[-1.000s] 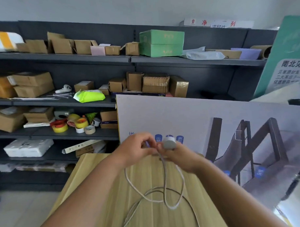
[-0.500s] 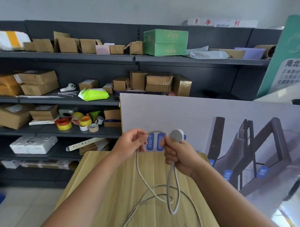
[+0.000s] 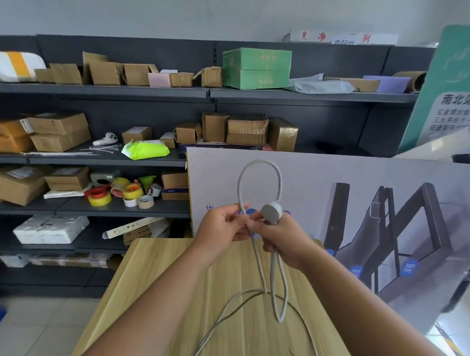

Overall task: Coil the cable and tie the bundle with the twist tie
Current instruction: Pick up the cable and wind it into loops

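head view: cable stands as one upright loop above both hands, its ends pinched where they meet over the bench. left hand has its grip closed on the loop's near strand; right hand is clamped on the round plug and strands. slack hangs straight down from the right hand's grip, nearer that hand. twist tie not seen.

The surface lies bare left of the cable, open to a hand. Slack cable loops cover its middle and near right. A leaning board blocks the far edge and right side; shelves stand well behind
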`<state>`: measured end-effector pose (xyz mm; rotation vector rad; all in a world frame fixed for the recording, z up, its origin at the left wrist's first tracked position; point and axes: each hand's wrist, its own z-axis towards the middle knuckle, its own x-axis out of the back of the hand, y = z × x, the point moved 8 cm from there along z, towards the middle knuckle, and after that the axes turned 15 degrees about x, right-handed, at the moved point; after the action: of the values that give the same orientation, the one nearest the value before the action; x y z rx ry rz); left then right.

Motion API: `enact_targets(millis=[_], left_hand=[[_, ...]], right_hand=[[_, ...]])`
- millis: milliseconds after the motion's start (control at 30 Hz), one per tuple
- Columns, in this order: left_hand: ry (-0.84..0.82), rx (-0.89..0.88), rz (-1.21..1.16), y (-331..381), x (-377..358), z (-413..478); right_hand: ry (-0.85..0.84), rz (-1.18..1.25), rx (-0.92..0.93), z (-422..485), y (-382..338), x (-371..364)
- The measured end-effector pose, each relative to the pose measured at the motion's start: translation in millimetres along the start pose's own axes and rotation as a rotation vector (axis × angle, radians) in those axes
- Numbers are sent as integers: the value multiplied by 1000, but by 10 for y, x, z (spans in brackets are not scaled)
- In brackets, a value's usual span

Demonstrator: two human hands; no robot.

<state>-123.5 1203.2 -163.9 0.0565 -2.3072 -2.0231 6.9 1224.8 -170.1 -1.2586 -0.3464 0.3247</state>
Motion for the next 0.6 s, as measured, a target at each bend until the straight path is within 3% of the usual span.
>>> enact_targets(millis=[67,200,300,367,433,500,600], left_hand=[[25,-20,92,88,-37,-37],[195,-249,502,327,5,-119],[112,-214,340,241,50,-103],[80,25,207,-166,112,4],[18,431,315,-823,126,25],[-191,750,339,-1359,-20,-128],[-383,887,-126,-1604,-326,-150]], right_hand=[[-39,-13,24,8,-1,-50],[-69,-222,49,23,5,-12],[63,-238,83,34,-75,72],[146,-174,87,40,-155,144],[153,35,87,54,-233,143],[111,304,116,63,-325,62],[53,549,144,21,-461,-87]])
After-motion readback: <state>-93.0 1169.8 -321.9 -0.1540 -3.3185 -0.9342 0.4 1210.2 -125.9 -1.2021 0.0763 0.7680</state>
